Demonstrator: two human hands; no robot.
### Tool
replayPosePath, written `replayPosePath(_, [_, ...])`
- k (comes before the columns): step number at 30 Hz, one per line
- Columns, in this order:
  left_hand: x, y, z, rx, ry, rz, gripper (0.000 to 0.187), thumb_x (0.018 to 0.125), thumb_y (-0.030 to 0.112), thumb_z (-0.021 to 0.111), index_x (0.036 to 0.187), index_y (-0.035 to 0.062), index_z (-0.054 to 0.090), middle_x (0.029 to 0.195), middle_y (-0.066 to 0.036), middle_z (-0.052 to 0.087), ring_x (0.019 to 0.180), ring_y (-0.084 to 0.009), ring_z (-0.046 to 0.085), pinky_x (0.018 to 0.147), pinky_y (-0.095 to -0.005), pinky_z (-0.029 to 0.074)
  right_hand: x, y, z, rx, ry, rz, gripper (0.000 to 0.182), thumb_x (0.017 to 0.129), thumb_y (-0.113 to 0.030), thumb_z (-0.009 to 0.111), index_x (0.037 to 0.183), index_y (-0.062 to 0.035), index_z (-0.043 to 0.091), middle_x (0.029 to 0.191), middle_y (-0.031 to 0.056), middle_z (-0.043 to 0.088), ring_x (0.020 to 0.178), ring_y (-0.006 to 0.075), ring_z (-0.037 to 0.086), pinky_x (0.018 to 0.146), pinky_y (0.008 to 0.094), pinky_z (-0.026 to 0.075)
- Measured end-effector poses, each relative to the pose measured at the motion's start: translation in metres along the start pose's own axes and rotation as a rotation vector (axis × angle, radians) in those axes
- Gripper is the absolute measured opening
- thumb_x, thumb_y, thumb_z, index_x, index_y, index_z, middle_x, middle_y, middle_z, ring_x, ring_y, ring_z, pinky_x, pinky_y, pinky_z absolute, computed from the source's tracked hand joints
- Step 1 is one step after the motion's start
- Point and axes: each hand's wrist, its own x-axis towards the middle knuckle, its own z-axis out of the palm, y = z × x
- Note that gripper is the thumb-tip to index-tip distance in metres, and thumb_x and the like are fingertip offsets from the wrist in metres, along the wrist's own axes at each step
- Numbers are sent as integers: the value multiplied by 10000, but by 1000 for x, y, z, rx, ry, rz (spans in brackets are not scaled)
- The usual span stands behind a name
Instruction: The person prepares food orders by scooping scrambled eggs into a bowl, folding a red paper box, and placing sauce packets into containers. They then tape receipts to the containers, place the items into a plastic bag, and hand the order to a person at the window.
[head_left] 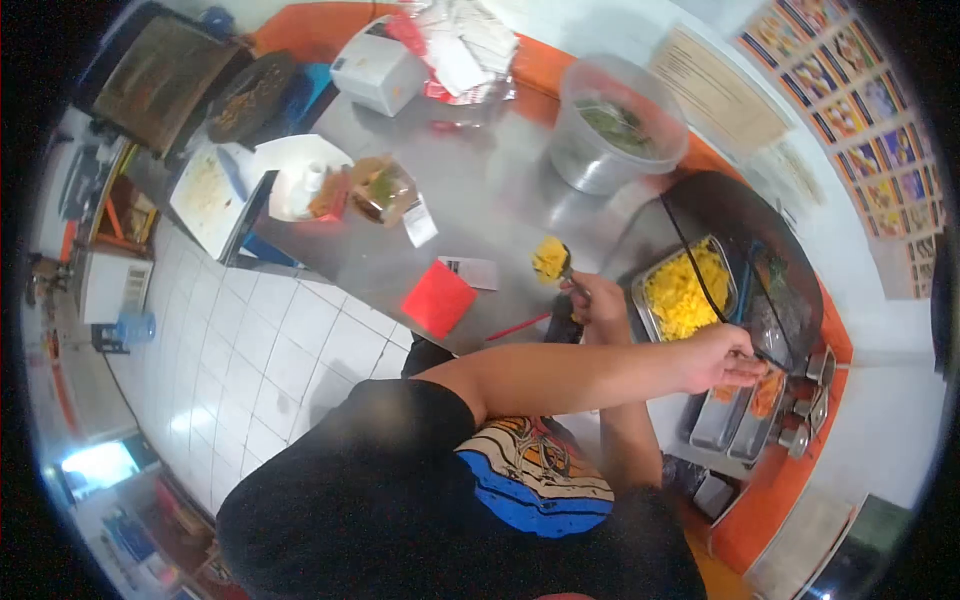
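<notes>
My right hand (pixel 598 302) is wrapped round the handle of a spoon (pixel 567 268) heaped with chunky yellow food (pixel 549 258). The spoon is over the steel counter, left of a metal tray (pixel 642 300) full of similar yellow food (pixel 688 290). My left arm crosses in front of my right forearm. At its end, my left hand (pixel 722 358) has its fingers closed on the black-edged rim of a dark see-through lid (pixel 700 262), raised beside the trays. Just below that hand are narrow metal trays (pixel 715 420) with orange shredded food (pixel 768 393).
A large clear tub (pixel 620 125) with green leaves stands at the back. On the steel counter (pixel 370 240) are a red square packet (pixel 438 299), a food-filled paper box (pixel 380 190), a white open box (pixel 280 160) and a grey-white device (pixel 377 70). Metal cups (pixel 795 440) hang at the right edge.
</notes>
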Motion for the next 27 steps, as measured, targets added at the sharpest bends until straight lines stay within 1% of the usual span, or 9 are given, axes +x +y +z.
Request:
replayPosePath(1, [0,3,2,-30,33,-14,138,774,99,589,876,45,514,1019,-123,586,947,-296,645,873,-456,528,7,-4,23,31,-41,-21,247,887,-220,589,841,10,666,540,-65,381,438,50,282,410,237,190])
replayPosePath(6, [1,20,15,-18,145,-23,169,789,136,573,899,51,476,1026,-106,542,943,-297,639,865,-443,534,52,-28,129,-39,-246,-25,235,886,-199,582,829,6,681,566,-68,387,452,38,271,424,235,175])
replayPosePath(8, [0,30,20,-1,197,-29,215,777,139,574,934,50,457,1085,-110,515,939,-301,639,860,-444,535,75,-29,169,-125,-299,-60,262,866,-219,602,835,25,690,588,-50,431,489,56,341,454,232,245])
replayPosePath(11, [2,43,22,22,197,-27,285,750,131,581,981,36,446,1206,-124,438,930,-322,633,850,-450,555,117,-8,226,-320,-238,-356,255,859,-207,572,833,-1,720,580,51,588,517,186,579,502,338,451])
replayPosePath(14, [-4,59,23,43,202,-30,323,734,125,589,1009,26,450,1233,-131,417,933,-331,632,853,-454,562,138,7,251,-876,-188,-682,246,837,-249,584,892,-50,718,784,144,663,721,320,613,713,427,492])
replayPosePath(15, [-6,63,22,47,198,-30,327,734,124,590,1014,27,451,1239,-130,414,933,-332,632,854,-455,561,135,10,255,-1081,-163,-685,246,847,-255,550,929,-87,710,922,155,655,843,388,607,788,487,491])
replayPosePath(18, [-14,74,19,72,216,-32,345,730,124,595,1029,30,450,1249,-133,405,930,-335,632,853,-464,558,131,21,261,-1207,-140,-734,236,846,-238,578,983,-78,685,945,137,625,904,365,605,801,466,493])
replayPosePath(24, [-17,84,10,41,191,-35,341,725,127,605,1016,37,452,1245,-146,387,925,-339,633,840,-474,554,127,26,258,-1005,-128,-861,215,835,-166,640,1030,-78,664,968,139,605,943,367,589,809,452,488])
replayPosePath(27, [-25,86,15,21,229,-21,318,725,131,611,996,43,470,1196,-139,432,913,-329,636,835,-468,554,131,23,244,-758,-104,-998,204,881,-166,634,1046,-49,658,892,87,612,858,276,609,751,372,487])
